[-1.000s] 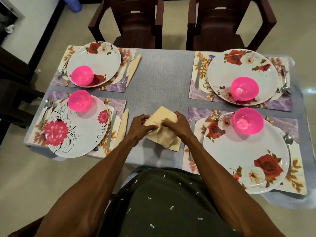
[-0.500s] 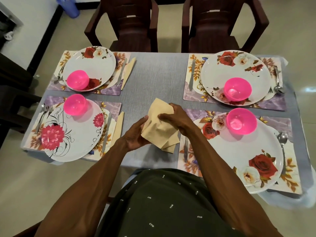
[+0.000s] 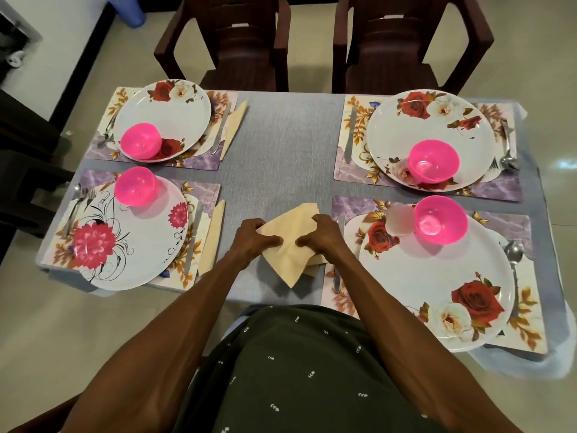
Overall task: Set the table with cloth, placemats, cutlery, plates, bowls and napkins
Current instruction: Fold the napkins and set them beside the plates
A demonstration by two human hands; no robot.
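A beige napkin (image 3: 288, 242) is held over the grey cloth (image 3: 281, 145) near the table's front edge. My left hand (image 3: 253, 237) pinches its left side and my right hand (image 3: 320, 237) pinches its right side; its lower corner hangs to a point. Another beige napkin (image 3: 313, 264) lies partly hidden beneath it. Four floral placemats carry plates with pink bowls: near left plate (image 3: 125, 242), near right plate (image 3: 437, 285), far left plate (image 3: 162, 117), far right plate (image 3: 432, 132). Folded napkins lie beside the near left (image 3: 213, 237) and far left (image 3: 234, 128) settings.
Knives lie beside each plate, such as the one (image 3: 337, 254) just right of my right hand. A spoon (image 3: 513, 257) rests on the near right mat. Two dark brown chairs (image 3: 231, 39) stand at the far side. Dark furniture (image 3: 25, 170) stands at the left.
Both hands have spread apart and opened the napkin out wider, with its lower corner now hanging down in a point. My view has shifted slightly.
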